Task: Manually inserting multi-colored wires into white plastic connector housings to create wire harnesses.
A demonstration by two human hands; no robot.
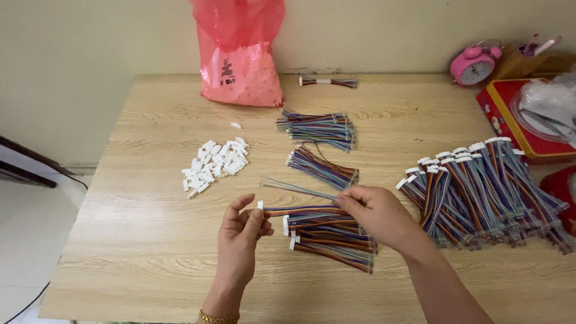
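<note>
The left hand (pixel 240 231) is pinching the white connector end of a ribbon cable (pixel 303 210) while the right hand (pixel 375 213) is gripping its wires, stretching it level above the near cable pile (pixel 333 237). Farther left, loose white connectors (pixel 215 165) are lying on the desk (pixel 150 252).

The red tin (pixel 510 120) and the clear plastic bag (pixel 549 105) on it run off the right edge. The pink bag (pixel 240 54) is cut at the top. The right hand (pixel 378 216) hides part of the cable bundles (pixel 330 237).
</note>
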